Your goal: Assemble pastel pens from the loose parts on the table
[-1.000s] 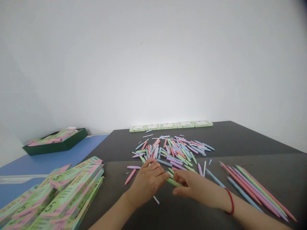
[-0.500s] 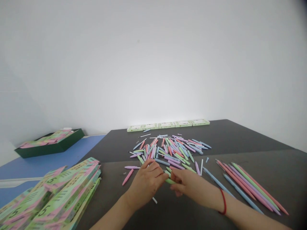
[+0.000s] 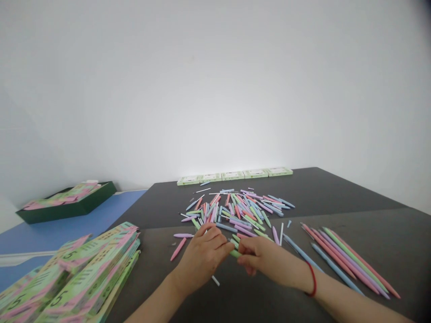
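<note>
My left hand (image 3: 204, 251) is closed, its thumb and fingertips pinching one end of a light green pen barrel (image 3: 235, 253). My right hand (image 3: 261, 256), with a red cord at the wrist, grips the other end. Most of the barrel is hidden by the fingers. A white refill stick (image 3: 215, 280) shows just below my left hand. Beyond both hands spreads a loose pile of pen parts (image 3: 251, 211) in pink, green, purple and blue, with white refills among them. A pink pen piece (image 3: 178, 249) lies left of my left hand.
Several full-length pens (image 3: 352, 260) lie side by side on the dark table (image 3: 336, 193) at right. Stacked green-and-pink boxes (image 3: 84, 269) fill the near left. A dark green tray (image 3: 90, 202) holds more packets. Flat pale green boxes (image 3: 233, 176) line the table's far edge.
The view has shifted slightly. Both hands stay together on the green barrel, with only a small movement of the fingers.
</note>
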`<act>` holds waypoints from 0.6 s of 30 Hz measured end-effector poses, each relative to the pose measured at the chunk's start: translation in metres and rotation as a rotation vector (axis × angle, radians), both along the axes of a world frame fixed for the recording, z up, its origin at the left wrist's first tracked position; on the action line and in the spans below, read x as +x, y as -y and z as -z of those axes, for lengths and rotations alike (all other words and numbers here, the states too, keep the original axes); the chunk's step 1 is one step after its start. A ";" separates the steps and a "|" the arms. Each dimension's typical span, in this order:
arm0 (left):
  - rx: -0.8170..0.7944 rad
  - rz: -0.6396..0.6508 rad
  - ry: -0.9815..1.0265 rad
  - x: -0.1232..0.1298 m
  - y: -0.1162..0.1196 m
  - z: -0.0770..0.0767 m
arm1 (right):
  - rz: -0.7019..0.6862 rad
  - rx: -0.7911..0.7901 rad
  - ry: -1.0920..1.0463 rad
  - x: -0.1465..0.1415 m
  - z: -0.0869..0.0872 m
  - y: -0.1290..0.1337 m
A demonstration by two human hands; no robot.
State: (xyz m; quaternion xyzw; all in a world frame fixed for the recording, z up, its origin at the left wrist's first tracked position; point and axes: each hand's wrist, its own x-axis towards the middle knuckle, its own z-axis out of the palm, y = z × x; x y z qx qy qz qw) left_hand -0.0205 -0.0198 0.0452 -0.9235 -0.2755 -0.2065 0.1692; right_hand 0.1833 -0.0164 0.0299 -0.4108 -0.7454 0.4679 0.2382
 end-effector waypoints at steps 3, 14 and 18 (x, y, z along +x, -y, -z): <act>-0.044 0.034 0.036 -0.003 0.001 -0.001 | -0.159 -0.370 -0.207 -0.001 0.005 -0.003; -1.218 0.088 1.648 0.017 -0.004 0.014 | 0.149 0.340 0.122 -0.013 -0.006 0.006; -1.392 0.144 1.673 0.025 0.000 0.020 | 0.165 0.494 0.322 -0.014 -0.007 0.012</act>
